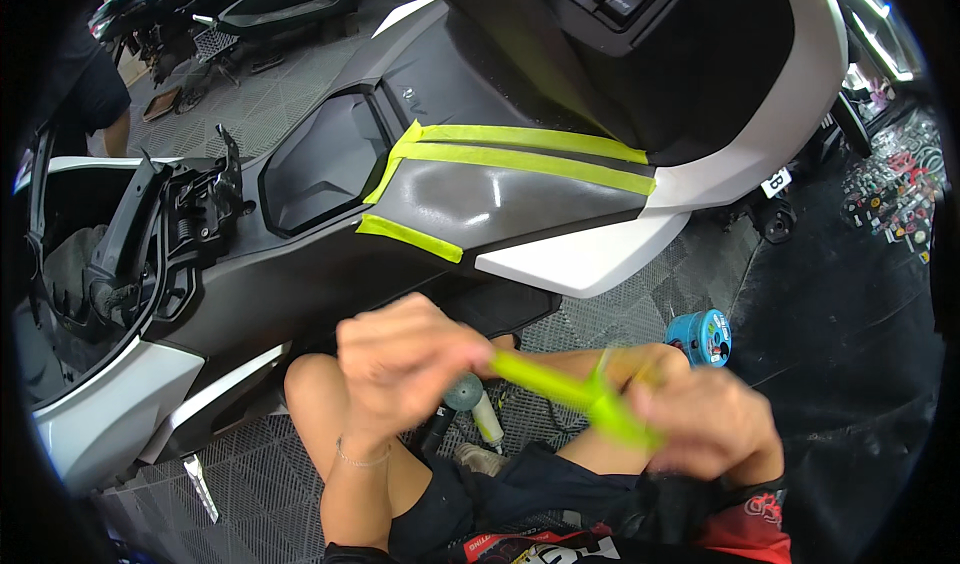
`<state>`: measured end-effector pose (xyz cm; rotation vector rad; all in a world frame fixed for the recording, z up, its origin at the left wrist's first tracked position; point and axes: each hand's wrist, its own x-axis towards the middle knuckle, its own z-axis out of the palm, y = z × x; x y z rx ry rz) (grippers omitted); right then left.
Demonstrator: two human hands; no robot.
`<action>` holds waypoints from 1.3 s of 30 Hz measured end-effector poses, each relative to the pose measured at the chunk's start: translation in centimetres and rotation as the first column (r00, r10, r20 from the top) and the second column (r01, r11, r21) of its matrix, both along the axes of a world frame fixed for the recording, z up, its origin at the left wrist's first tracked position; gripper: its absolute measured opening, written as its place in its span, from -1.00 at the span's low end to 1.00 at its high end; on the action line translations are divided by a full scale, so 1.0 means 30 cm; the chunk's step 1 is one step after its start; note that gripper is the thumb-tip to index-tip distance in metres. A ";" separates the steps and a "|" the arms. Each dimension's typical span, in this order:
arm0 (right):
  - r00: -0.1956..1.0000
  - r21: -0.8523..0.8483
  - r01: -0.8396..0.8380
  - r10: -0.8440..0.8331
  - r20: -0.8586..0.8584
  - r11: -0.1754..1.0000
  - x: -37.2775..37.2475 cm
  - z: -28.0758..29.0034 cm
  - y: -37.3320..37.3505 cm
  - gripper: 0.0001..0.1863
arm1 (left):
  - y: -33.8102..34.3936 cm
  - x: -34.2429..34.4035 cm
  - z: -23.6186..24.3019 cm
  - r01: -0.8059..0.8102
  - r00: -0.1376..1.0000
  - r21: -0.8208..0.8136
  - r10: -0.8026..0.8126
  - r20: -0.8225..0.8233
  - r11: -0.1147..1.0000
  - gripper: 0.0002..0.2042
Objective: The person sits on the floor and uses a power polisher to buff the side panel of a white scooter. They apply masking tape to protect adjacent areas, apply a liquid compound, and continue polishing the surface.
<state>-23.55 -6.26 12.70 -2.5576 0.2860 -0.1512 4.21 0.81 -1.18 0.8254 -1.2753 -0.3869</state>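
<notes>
My left hand [410, 359] pinches the end of a yellow-green tape length [540, 379], stretched across to my right hand [710, 419], which grips its other end, probably with the roll, blurred by motion. Both hands are above my bare legs, in front of a grey-and-white scooter [580, 264]. Yellow-green tape strips [520, 164] run along its grey centre panel and down its left end, and a shorter strip [410, 239] lies along the near edge.
An open seat compartment [75, 274] is at left. A blue canister [700, 334] sits right of my knee, near small pegged items [890, 184] at right. Below me are tools [485, 419] on grid flooring [230, 434]. Another person's leg [105, 104] and other scooters [260, 14] are at top left.
</notes>
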 end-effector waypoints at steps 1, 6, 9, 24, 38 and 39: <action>0.994 -0.261 0.080 -0.096 -0.051 0.962 0.008 0.015 -0.028 -0.36 | -0.006 0.006 -0.002 -0.141 0.989 0.060 0.139 0.041 0.988 -0.97; 0.971 -0.597 0.039 -0.171 -0.167 0.802 0.040 0.090 -0.112 -0.41 | -0.066 -0.026 -0.033 -0.180 0.982 0.172 0.188 -0.029 0.968 -0.94; 0.954 -0.703 0.084 -0.262 -0.148 0.706 0.082 0.082 -0.157 -0.65 | -0.063 -0.022 -0.043 -0.231 0.973 0.148 0.226 0.053 0.962 -0.92; 0.884 -0.820 0.343 -0.453 0.117 0.458 0.258 -0.037 -0.205 -0.72 | -0.153 0.026 -0.125 -0.371 0.927 0.176 0.351 0.134 0.912 -0.88; 0.706 -0.748 0.616 -0.594 0.385 0.248 0.289 -0.169 -0.187 -0.72 | -0.176 0.005 -0.139 -0.424 0.904 0.136 0.409 0.124 0.895 -0.86; 0.698 -0.738 0.625 -0.606 0.383 0.253 0.290 -0.173 -0.187 -0.72 | -0.177 0.004 -0.139 -0.425 0.904 0.139 0.410 0.123 0.894 -0.86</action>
